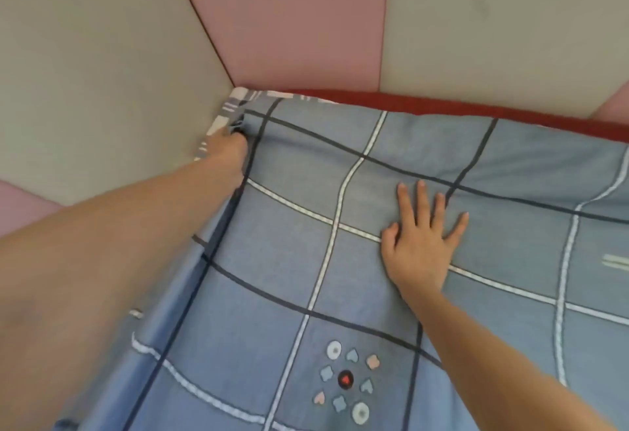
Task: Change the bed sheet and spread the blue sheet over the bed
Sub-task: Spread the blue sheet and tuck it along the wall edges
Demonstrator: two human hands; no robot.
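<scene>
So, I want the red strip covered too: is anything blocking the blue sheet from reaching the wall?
Nothing visible does. The red strip lies bare between the blue sheet and the padded wall; the right hand only rests flat on the sheet.

Pink (282,15) and beige padded wall panels (95,66)

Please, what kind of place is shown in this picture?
Most likely a bedroom. A blue checked sheet lies spread over what seems a red mattress, which is set into a corner of padded pink and beige wall panels.
</scene>
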